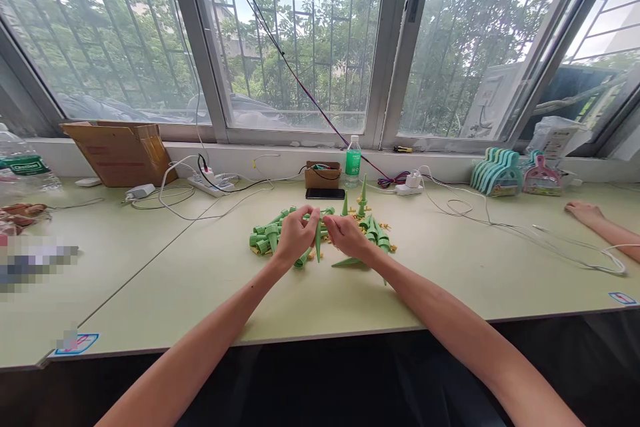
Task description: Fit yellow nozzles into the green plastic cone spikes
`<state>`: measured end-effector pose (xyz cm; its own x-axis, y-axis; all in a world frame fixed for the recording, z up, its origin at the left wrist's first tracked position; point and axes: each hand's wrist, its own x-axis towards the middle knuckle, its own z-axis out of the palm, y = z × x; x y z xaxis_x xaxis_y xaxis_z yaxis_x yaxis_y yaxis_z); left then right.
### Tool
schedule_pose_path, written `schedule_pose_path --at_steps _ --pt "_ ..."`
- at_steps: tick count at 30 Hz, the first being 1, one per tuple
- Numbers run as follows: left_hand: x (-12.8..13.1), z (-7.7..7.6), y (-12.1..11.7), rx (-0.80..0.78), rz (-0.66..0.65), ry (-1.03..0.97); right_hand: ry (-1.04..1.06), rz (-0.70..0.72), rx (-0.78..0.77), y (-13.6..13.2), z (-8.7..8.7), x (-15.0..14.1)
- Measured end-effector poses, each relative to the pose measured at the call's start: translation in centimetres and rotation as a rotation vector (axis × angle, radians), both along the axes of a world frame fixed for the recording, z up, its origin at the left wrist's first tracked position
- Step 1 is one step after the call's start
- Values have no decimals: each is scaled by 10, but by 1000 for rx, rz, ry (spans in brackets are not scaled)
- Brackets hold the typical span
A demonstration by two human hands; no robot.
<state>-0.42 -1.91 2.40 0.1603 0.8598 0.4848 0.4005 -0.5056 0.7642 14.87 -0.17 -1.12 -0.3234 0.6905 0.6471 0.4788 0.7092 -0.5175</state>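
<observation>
Between thumb and fingers, my left hand (pixel 299 233) pinches a green pointed cone (pixel 319 245) whose tip hangs downward. Close beside it, the fingers of my right hand (pixel 345 235) are pressed together near the cone's upper end; what they hold, if anything, is too small to make out. Several green tube-like pieces (pixel 260 240) lie in a heap around my left hand. To the right is a group of green cones (pixel 371 230) mixed with small yellow pieces (pixel 393 249). One green cone (pixel 345 204) stands upright behind my hands, and another cone (pixel 346 262) lies under my right wrist.
Along the back of the table (pixel 200 293) stand an open cardboard box (pixel 113 157), a small brown box (pixel 323 178), a phone (pixel 325 193), a bottle (pixel 353 163) and plastic hangers (pixel 500 173). White cables (pixel 467 210) cross the surface. Another person's hand (pixel 585 213) rests at far right.
</observation>
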Motion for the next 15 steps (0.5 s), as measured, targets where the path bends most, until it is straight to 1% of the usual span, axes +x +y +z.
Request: schedule_pose_path --at_steps 5,11,15 --pt "-1 0 2 -8 -4 19 -12 -14 -8 0 0 0" --pt "-2 -2 7 -99 -36 126 -35 -10 -30 0 -1 0" --pt "-2 -2 7 -100 -42 146 -42 1 -46 0 -1 0"
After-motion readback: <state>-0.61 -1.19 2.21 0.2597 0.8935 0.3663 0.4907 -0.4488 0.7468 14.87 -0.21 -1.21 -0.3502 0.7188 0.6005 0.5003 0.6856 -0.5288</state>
